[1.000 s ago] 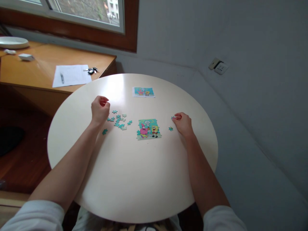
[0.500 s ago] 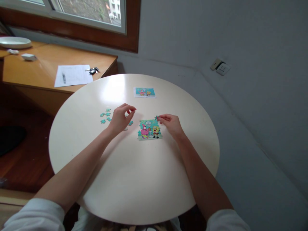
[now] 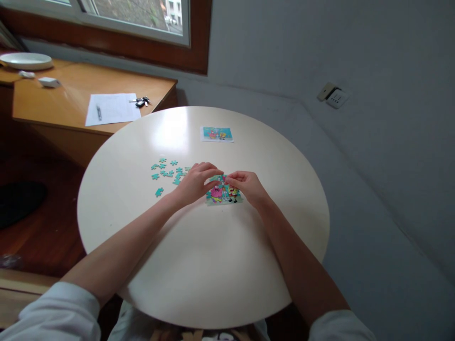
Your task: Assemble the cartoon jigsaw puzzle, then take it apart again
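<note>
The partly joined jigsaw puzzle point(image 3: 224, 195), with a pink figure and a yellow one, lies on the round white table. Over its upper left edge my left hand point(image 3: 199, 183) reaches in, thumb and forefinger apart with nothing visible between them. My right hand point(image 3: 246, 185) is at the upper right of the puzzle, fingertips pinched on a small puzzle piece that they mostly hide. Both hands' fingertips are close together there and cover the puzzle's top. Loose teal puzzle pieces point(image 3: 162, 166) are scattered left of my left hand, one single piece point(image 3: 159, 192) lying nearer to me.
A printed reference picture point(image 3: 217, 134) lies farther back on the round table point(image 3: 213, 265). At the left a wooden desk point(image 3: 117, 78) holds a paper sheet point(image 3: 113, 108) with a pen, keys point(image 3: 142, 102) and a white dish point(image 3: 26, 60). Wall sockets point(image 3: 337, 97) are at the right.
My left hand has moved right, from beside the loose pieces to the puzzle's top edge. My right hand has shifted slightly left over the puzzle. More loose pieces are now uncovered.
</note>
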Tool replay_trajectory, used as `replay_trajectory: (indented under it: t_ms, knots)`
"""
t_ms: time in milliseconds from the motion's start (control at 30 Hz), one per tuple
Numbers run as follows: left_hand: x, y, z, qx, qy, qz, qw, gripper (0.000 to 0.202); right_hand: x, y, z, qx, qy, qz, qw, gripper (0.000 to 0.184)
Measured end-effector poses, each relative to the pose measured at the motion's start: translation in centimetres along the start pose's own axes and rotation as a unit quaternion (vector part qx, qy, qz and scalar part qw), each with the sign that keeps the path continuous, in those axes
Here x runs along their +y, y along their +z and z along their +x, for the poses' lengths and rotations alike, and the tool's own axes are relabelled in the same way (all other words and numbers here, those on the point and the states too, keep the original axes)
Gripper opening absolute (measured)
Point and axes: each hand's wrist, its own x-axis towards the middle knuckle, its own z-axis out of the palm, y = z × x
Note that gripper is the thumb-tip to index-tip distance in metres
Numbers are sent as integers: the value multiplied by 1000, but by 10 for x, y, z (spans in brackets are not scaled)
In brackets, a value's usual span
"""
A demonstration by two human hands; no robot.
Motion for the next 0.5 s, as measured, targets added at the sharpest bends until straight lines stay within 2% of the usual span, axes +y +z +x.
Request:
replay_trajectory:
  t_ms: [233,500]
  knots:
    - [1,-1,0,8,13,7,1000,18,1,1,-1,-12,22,16,1000,37]
    - [5,-3,1,-21,26,0,999,17,4,2,-1,-44,19,-1,999,36]
